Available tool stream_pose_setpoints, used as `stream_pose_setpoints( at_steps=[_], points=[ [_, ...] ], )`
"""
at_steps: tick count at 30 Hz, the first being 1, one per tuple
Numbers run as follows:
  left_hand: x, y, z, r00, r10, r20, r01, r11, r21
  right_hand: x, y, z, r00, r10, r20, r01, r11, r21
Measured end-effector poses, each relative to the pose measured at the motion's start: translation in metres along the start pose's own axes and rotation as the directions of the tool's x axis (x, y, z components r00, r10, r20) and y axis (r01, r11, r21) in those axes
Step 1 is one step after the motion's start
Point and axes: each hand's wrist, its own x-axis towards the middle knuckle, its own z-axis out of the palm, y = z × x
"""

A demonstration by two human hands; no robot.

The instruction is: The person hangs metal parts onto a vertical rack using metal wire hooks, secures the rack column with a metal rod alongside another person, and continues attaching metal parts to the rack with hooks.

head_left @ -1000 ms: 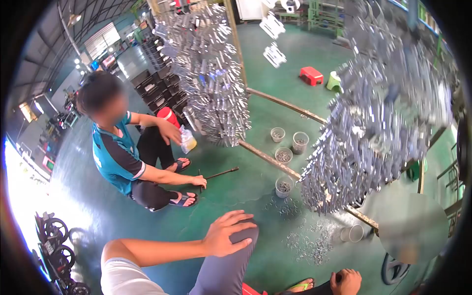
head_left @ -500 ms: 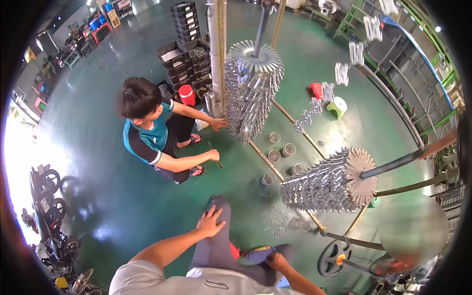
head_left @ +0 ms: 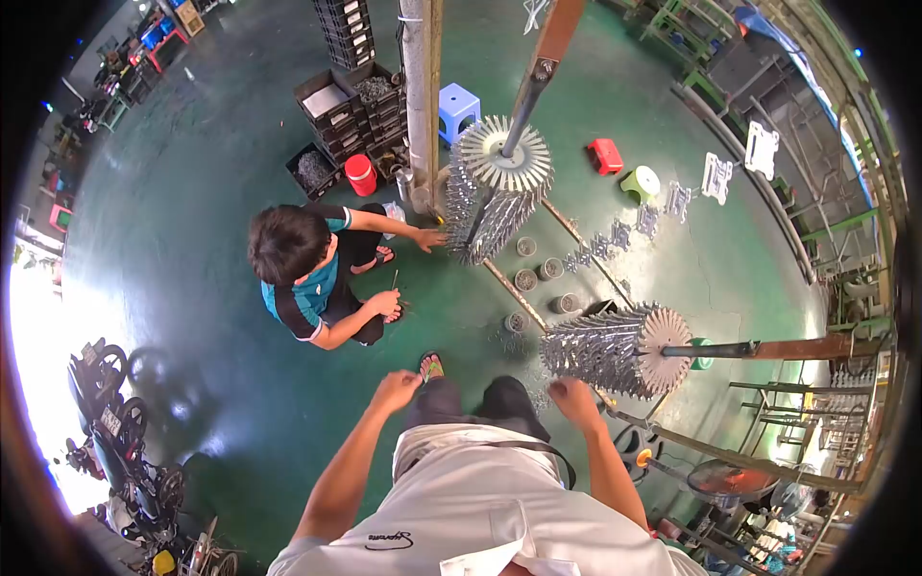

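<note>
My left hand (head_left: 396, 392) is beside my left knee, its fingers curled, and too small to show whether anything is in it. On the other side, my right hand (head_left: 574, 398) hangs near the lower metal rack, fingers bent downward and partly hidden. Close to that hand is a round rack of metal parts (head_left: 600, 353). Another such rack (head_left: 499, 211) stands farther off. A co-worker (head_left: 307, 274) squats at the left, one hand holding a thin rod (head_left: 395, 279) and the other reaching to the far rack.
Clear cups of small parts (head_left: 525, 279) stand on the floor between the racks. Black crates (head_left: 336, 110), a red jug (head_left: 360, 175) and a blue stool (head_left: 458, 110) are beyond. Motorbikes (head_left: 115, 422) line the left; a fan (head_left: 730, 478) is at the lower right.
My body has risen from sitting to upright, and both hands have come off my legs to either side. The view has tilted down, and the co-worker's head has bent lower.
</note>
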Motion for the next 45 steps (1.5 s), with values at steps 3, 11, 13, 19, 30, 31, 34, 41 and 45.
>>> stream_pose_setpoints(
  at_steps=[3,11,13,19,30,31,34,41,45],
  points=[
    [0.027,0.082,-0.031,0.986,0.155,-0.056,-0.158,0.986,-0.056,0.069,-0.05,-0.034,0.988,-0.128,-0.087,0.141,0.977,0.159],
    [0.097,0.296,-0.069,0.963,0.248,-0.107,-0.254,0.694,-0.674,0.278,-0.173,-0.161,0.863,-0.22,-0.455,0.354,0.906,0.233],
    [0.115,0.324,-0.066,0.972,0.166,-0.166,-0.231,0.556,-0.799,0.327,-0.196,-0.188,0.828,-0.193,-0.527,0.379,0.884,0.272],
    [0.178,0.355,-0.046,0.971,-0.069,-0.228,-0.208,0.225,-0.952,0.459,-0.21,-0.23,0.801,-0.423,-0.423,0.438,0.896,-0.066],
    [0.21,0.393,-0.036,0.874,-0.206,-0.44,-0.367,0.315,-0.875,0.534,-0.245,-0.256,0.755,-0.592,0.283,0.646,0.745,-0.163],
    [0.211,0.394,-0.04,0.888,-0.234,-0.397,-0.318,0.312,-0.895,0.552,-0.237,-0.255,0.734,-0.608,0.303,0.669,0.723,-0.17],
    [0.215,0.396,-0.044,0.911,-0.295,-0.289,-0.202,0.292,-0.935,0.586,-0.23,-0.252,0.702,-0.577,0.417,0.685,0.706,-0.177],
    [0.238,0.396,-0.034,0.912,-0.331,-0.24,-0.183,0.195,-0.964,0.598,-0.234,-0.249,0.738,-0.455,0.498,0.549,0.835,-0.051],
    [0.231,0.408,-0.039,0.884,-0.417,-0.211,-0.149,0.176,-0.973,0.584,-0.245,-0.249,0.78,-0.354,0.515,0.435,0.899,-0.041]
  ],
)
